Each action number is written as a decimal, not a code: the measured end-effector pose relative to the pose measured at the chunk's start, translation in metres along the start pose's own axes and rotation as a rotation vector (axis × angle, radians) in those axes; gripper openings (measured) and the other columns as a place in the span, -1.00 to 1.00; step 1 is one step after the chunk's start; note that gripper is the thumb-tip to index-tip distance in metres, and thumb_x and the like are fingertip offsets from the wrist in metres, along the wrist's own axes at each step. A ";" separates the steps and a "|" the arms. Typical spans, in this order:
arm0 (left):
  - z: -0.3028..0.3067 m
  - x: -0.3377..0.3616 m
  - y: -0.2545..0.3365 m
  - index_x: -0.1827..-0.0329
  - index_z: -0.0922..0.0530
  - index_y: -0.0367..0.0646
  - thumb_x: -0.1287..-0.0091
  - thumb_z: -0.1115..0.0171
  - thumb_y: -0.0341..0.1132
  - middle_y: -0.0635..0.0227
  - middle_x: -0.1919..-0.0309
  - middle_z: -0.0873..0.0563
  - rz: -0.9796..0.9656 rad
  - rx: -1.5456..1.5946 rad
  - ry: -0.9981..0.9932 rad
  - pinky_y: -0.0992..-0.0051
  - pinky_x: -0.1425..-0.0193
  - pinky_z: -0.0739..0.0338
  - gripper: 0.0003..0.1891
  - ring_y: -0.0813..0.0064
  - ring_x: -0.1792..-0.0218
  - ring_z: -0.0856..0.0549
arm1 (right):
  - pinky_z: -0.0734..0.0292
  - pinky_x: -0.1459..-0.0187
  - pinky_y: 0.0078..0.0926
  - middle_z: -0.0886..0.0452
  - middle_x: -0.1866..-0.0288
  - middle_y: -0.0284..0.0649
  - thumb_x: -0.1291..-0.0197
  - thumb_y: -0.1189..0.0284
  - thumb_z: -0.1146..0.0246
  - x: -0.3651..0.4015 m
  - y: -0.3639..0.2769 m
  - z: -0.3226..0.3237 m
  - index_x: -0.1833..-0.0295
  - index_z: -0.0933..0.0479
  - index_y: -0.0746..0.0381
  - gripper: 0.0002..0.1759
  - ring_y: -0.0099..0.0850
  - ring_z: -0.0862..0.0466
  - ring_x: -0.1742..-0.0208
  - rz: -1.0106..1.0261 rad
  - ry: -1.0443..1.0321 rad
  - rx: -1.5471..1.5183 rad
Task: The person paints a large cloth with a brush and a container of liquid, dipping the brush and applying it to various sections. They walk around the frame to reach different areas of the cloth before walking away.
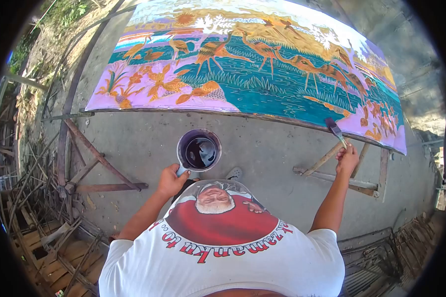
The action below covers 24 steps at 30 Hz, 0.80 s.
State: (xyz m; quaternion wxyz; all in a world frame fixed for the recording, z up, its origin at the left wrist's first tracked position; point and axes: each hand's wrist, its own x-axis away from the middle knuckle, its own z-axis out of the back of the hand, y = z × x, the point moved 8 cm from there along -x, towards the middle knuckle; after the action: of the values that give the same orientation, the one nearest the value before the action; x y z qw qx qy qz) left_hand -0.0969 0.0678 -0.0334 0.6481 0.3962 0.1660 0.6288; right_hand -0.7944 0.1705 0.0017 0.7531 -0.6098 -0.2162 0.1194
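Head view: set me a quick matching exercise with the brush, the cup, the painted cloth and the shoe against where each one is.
Things:
1 brush
2 cup
3 painted cloth
4 shoe

Places:
A held in the left hand
B on the concrete ground
C held in the right hand
D stretched out ahead

Pairs: 1-C, 2-A, 3-D, 4-B

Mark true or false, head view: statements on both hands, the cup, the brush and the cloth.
1. The left hand holds a cup of dark liquid. True.
2. The right hand is empty. False: it grips a brush.
3. The brush's bristles are at the near edge of the painted cloth. True.
4. The cloth is plain white. False: it shows birds and flowers in colour.
5. The cup rests on the cloth. False: it is held apart from it.
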 end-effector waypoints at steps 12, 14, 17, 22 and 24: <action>0.040 0.037 -0.049 0.41 -0.56 -0.30 -0.30 -0.43 -0.08 0.04 0.59 -0.63 0.068 -0.007 0.095 0.17 0.41 -0.46 -0.59 0.24 0.58 -0.59 | -0.60 0.51 -0.54 -0.73 0.35 -0.19 -0.48 0.23 -0.27 0.158 -0.027 -0.176 -0.22 -0.59 0.32 -0.59 -0.50 -0.66 0.52 -0.138 -0.744 -0.730; 0.051 0.042 -0.059 0.41 -0.56 -0.30 -0.29 -0.44 -0.07 0.03 0.59 -0.63 0.067 -0.024 0.097 0.16 0.41 -0.46 -0.59 0.22 0.57 -0.61 | -0.61 0.52 -0.53 -0.74 0.34 -0.16 -0.48 0.24 -0.25 0.210 -0.031 -0.222 -0.22 -0.59 0.33 -0.59 -0.50 -0.67 0.52 -0.186 -0.898 -0.732; 0.071 0.057 -0.084 0.41 -0.56 -0.30 -0.29 -0.44 -0.08 0.03 0.59 -0.63 0.056 0.044 0.133 0.15 0.41 -0.46 -0.59 0.21 0.57 -0.62 | -0.58 0.57 -0.55 -0.72 0.39 -0.16 -0.50 0.22 -0.22 0.296 -0.035 -0.284 -0.19 -0.59 0.34 -0.59 -0.50 -0.66 0.54 -0.244 -1.076 -0.641; 0.120 0.095 -0.134 0.44 -0.55 -0.30 -0.27 -0.45 -0.10 0.05 0.62 -0.60 0.043 0.063 0.205 0.16 0.43 -0.44 -0.59 0.25 0.59 -0.57 | -0.56 0.53 -0.57 -0.67 0.43 -0.28 -0.55 0.17 -0.16 0.434 -0.007 -0.360 -0.14 -0.61 0.34 -0.57 -0.56 -0.60 0.55 -0.396 -1.289 -0.413; 0.135 0.114 -0.161 0.45 -0.54 -0.30 -0.26 -0.46 -0.11 0.06 0.63 -0.59 0.035 0.077 0.242 0.16 0.45 -0.43 -0.59 0.28 0.60 -0.55 | -0.56 0.54 -0.58 -0.67 0.43 -0.28 -0.55 0.16 -0.16 0.481 0.000 -0.381 -0.13 -0.62 0.34 -0.57 -0.56 -0.61 0.56 -0.410 -1.324 -0.355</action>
State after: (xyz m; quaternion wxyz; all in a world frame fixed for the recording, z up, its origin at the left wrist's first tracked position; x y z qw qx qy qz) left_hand 0.1269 0.1514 -0.0322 0.5967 0.3448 0.2601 0.6764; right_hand -0.1923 0.0532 0.0260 0.3604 -0.4698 -0.7543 0.2837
